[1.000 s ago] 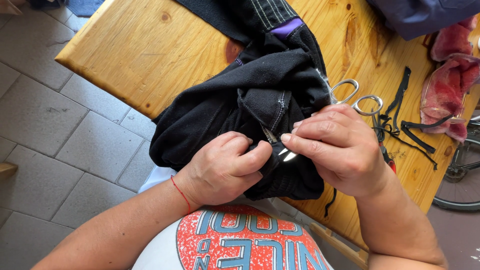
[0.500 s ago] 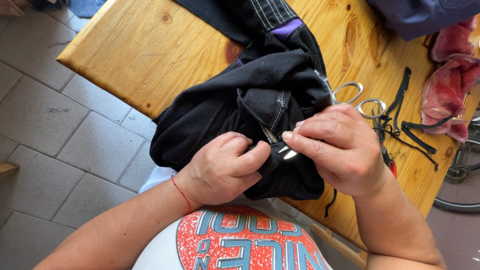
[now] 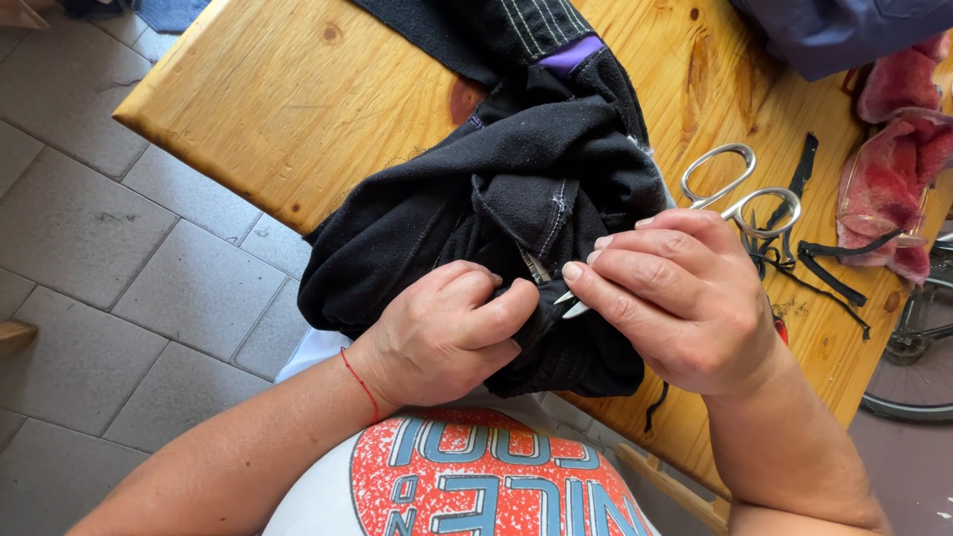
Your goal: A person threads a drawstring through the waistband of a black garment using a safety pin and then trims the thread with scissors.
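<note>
Black garment [image 3: 496,208] pinched by left hand [image 3: 442,333], right hand [image 3: 680,298] gripping small blade [image 3: 570,304]

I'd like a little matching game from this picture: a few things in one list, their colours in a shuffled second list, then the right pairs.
Things:
1. garment
2. scissors
3. table
4. wrist string

Colours:
A. silver
B. red
C. black
D. honey-coloured wood

Pairs: 1-C, 2-A, 3-D, 4-B.

The left hand and right hand both pinch the garment at its edge; the scissors lie on the table just beyond the right hand.
</note>
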